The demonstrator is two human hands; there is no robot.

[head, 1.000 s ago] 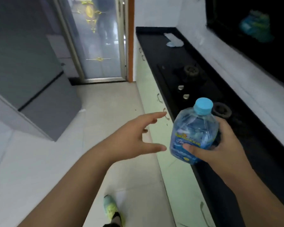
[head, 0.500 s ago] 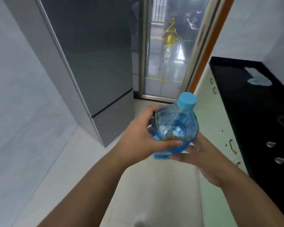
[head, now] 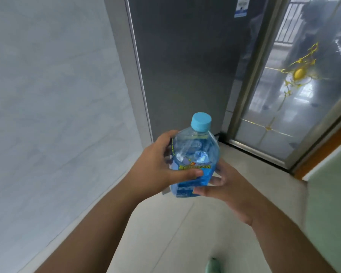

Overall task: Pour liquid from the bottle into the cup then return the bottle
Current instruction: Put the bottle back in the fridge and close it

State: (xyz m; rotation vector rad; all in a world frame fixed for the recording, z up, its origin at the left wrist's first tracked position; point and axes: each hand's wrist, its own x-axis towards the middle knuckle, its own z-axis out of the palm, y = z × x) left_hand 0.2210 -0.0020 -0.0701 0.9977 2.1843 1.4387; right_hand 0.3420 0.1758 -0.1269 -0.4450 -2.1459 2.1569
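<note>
Both forearms reach forward, meeting at the bottle (head: pixel 193 156). The left hand (head: pixel 158 166) wraps its left side, thumb across the label; the right hand (head: pixel 232 186) cups its lower right, fingers (head: pixel 217 180) curled against it.

The left hand (head: pixel 156 170) and right hand (head: pixel 228 186) hide much of the bottle (head: pixel 193 154), and a green shoe (head: pixel 213 266) at 6 o'clock is cut off.

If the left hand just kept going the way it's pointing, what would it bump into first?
The left hand points right, its grip already wrapped round the bottle, so it meets that at once. Past the bottle lie the fingers of the right hand; depth there is uncertain.
</note>
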